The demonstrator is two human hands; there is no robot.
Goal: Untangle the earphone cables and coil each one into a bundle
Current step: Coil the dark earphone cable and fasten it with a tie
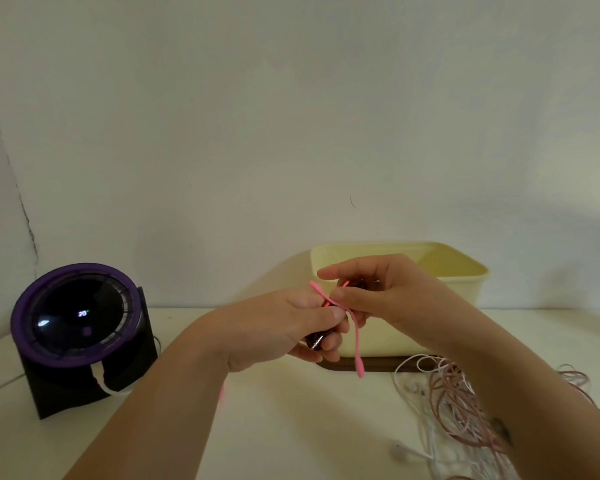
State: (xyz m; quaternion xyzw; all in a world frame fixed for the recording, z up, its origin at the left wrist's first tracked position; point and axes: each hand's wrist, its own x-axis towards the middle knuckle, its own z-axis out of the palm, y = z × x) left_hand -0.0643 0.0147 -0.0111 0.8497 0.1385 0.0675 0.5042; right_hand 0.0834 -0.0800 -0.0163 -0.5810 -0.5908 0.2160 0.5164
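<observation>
My left hand [284,327] is closed around a small coiled dark red earphone bundle [316,339], whose metal plug end pokes out below the fingers. A pink strap tie [355,337] crosses the bundle and hangs down toward the table. My right hand [368,292] pinches the upper part of that pink tie just above my left hand. Both hands are held above the white table [291,427]. A tangled pile of white and pink earphone cables [454,403] lies on the table at the right, partly hidden under my right forearm.
A cream plastic box [465,271] on a dark tray [378,367] stands behind my hands against the wall. At the left is a round purple-rimmed device with a dark screen [77,313] on a black stand, with a white cable at its base.
</observation>
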